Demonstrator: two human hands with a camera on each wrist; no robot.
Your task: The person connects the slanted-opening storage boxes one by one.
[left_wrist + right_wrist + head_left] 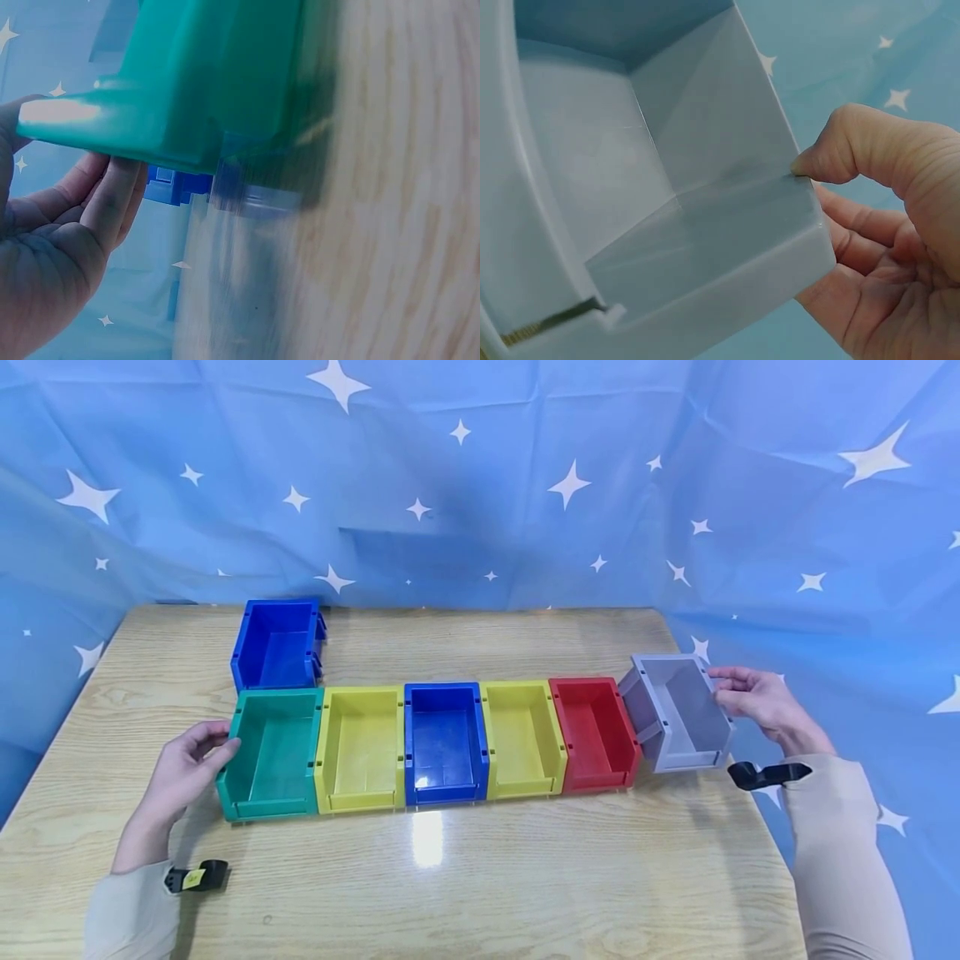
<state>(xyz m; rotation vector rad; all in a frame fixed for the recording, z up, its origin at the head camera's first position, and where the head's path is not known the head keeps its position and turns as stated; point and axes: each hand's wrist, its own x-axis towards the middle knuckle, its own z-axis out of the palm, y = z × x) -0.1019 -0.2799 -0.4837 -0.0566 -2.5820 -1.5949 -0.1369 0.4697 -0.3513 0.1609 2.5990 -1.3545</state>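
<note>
My left hand (178,774) holds the left side of a green plastic bin (277,752), the left end of a front row. In the left wrist view, the bin's rim (64,111) runs between thumb and fingers. At the row's other end, my right hand (768,703) pinches the right edge of a grey bin (686,714). That grey bin sits tilted, its left wall against the red bin (592,735). Thumb (844,146) over the edge and fingers outside the wall show in the right wrist view.
Between green and red stand a yellow bin (363,747), a blue bin (444,735) and a second yellow bin (521,739). Another blue bin (277,647) stands behind the green one. The wooden table (487,885) ends near the grey bin; starry blue cloth (487,460) hangs behind.
</note>
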